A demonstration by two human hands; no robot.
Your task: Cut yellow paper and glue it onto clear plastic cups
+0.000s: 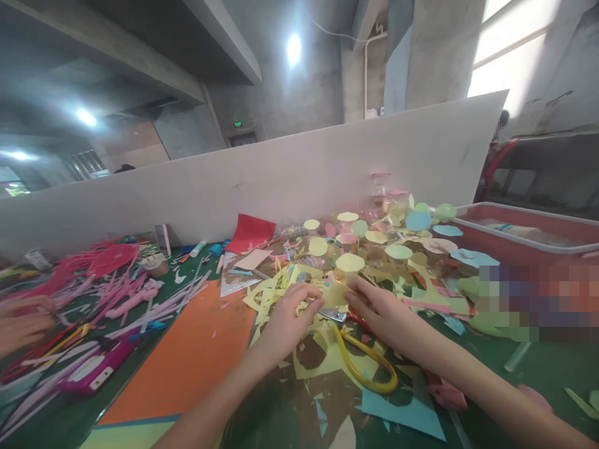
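My left hand (296, 310) has its fingers closed at the left edge of a small piece of yellow paper (335, 294). On the opposite edge, the thumb and fingers of my right hand (372, 304) pinch the same piece. Just below the paper lie scissors with a yellow loop handle (392, 378), their metal part showing between my hands. Something red shows beneath my right fingers, partly covered. Yellow paper scraps (274, 293) are heaped around both hands, and one sheet with a round hole lies under the scissors.
Paper-topped clear cups (350, 262) crowd the back. Left are an orange sheet (187, 349), a red sheet (253, 233), pink strips, a magenta glue gun (100, 368) and another person's hand (25, 321). A pink bin (528, 246) stands right; a white partition (299, 168) rises behind.
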